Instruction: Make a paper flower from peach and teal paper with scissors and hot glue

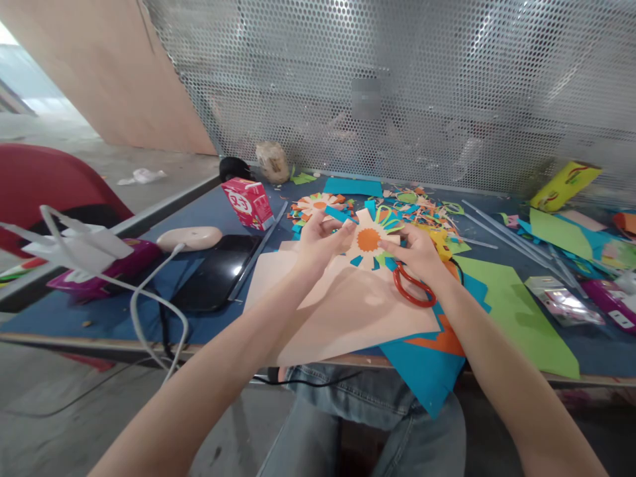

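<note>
A paper flower [370,240] with pale petals, an orange round centre and blue and green strips is held up above the table between both hands. My left hand [320,240] pinches its left side, fingers closed on a blue strip and a petal. My right hand [417,253] grips its lower right edge with closed fingers. Red-handled scissors [411,289] lie just under my right hand on a large peach paper sheet [342,311].
Green paper [517,311], blue paper [422,371] and several scraps [422,209] cover the blue table. A red carton [247,203], a black tablet [218,271], a white cable [149,298], clear rods [511,242] and a yellow box [564,185] lie around. A perforated metal screen [397,86] stands behind.
</note>
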`<state>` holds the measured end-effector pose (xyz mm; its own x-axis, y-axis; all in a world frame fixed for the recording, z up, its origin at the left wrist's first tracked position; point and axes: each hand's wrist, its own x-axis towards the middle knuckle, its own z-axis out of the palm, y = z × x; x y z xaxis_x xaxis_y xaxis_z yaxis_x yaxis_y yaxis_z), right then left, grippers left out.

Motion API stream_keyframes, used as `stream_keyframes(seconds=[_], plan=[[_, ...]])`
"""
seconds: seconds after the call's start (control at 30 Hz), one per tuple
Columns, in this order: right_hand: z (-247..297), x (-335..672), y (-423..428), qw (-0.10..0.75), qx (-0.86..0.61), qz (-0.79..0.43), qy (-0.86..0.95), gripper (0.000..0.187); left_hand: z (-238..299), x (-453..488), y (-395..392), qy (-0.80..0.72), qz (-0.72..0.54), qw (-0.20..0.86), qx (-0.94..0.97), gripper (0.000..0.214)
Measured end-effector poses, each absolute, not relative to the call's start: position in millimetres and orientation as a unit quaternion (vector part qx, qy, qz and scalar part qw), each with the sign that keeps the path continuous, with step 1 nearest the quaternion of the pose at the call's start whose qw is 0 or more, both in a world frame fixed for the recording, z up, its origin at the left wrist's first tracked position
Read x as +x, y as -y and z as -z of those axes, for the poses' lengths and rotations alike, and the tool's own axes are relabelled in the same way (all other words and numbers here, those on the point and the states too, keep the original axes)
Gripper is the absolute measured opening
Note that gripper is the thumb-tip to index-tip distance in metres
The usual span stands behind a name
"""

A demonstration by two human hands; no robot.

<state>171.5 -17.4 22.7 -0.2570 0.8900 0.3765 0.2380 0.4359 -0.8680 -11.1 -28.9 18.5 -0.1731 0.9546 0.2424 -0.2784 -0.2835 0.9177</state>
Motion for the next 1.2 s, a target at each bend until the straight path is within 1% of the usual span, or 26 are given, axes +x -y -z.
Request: stream_keyframes(seconds=[0.1, 0.23, 0.33, 0.4, 0.47, 0.53, 0.6, 0.63, 0.67, 0.7, 0.8, 0.87, 0.97, 1.03, 1.13, 1.2], plan=[[-24, 172, 17, 0.472, -0.396, -0.337, 0.712, 0.022, -17, -12, 26, -0.394, -0.666, 0.455, 0.441, 0.032], [-26, 174, 14, 0.496, -0.421, -0.317, 0.691, 0.021, -10, -17, 19, -0.440, -0.681, 0.363, 0.459, 0.023], [-28, 177, 12, 0.547, -0.401, -0.308, 0.667, 0.018, -4, -21, 14, -0.459, -0.684, 0.301, 0.480, 0.020], [-30, 180, 12, 0.577, -0.360, -0.277, 0.679, 0.014, -1, -23, 13, -0.465, -0.681, 0.301, 0.479, 0.017], [-34, 182, 13, 0.577, -0.325, -0.240, 0.709, 0.009, -1, -24, 12, -0.478, -0.665, 0.356, 0.449, 0.020], [-36, 185, 15, 0.570, -0.303, -0.220, 0.731, 0.006, -4, -25, 14, -0.476, -0.615, 0.474, 0.412, 0.034], [-36, 186, 15, 0.569, -0.293, -0.212, 0.739, 0.009, -8, -25, 17, -0.429, -0.535, 0.598, 0.416, 0.052], [-36, 187, 15, 0.568, -0.289, -0.209, 0.742, 0.010, -11, -25, 19, -0.392, -0.498, 0.638, 0.437, 0.059], [-35, 187, 15, 0.564, -0.287, -0.208, 0.746, 0.011, -13, -25, 21, -0.356, -0.476, 0.657, 0.463, 0.063], [-35, 187, 15, 0.559, -0.285, -0.208, 0.750, 0.013, -15, -25, 23, -0.330, -0.472, 0.655, 0.489, 0.064], [-37, 185, 17, 0.544, -0.282, -0.219, 0.759, 0.018, -19, -28, 27, -0.296, -0.515, 0.604, 0.532, 0.065], [-39, 184, 20, 0.541, -0.282, -0.232, 0.758, 0.023, -21, -31, 29, -0.278, -0.532, 0.601, 0.528, 0.071], [-42, 183, 23, 0.542, -0.272, -0.246, 0.756, 0.029, -24, -33, 33, -0.250, -0.510, 0.650, 0.505, 0.082], [-42, 183, 23, 0.537, -0.265, -0.250, 0.761, 0.030, -26, -32, 37, -0.238, -0.472, 0.692, 0.491, 0.085], [-41, 184, 23, 0.515, -0.268, -0.248, 0.776, 0.032, -24, -27, 42, -0.244, -0.414, 0.738, 0.474, 0.081], [-42, 184, 23, 0.507, -0.263, -0.249, 0.782, 0.035, -21, -27, 43, -0.297, -0.404, 0.723, 0.475, 0.074]])
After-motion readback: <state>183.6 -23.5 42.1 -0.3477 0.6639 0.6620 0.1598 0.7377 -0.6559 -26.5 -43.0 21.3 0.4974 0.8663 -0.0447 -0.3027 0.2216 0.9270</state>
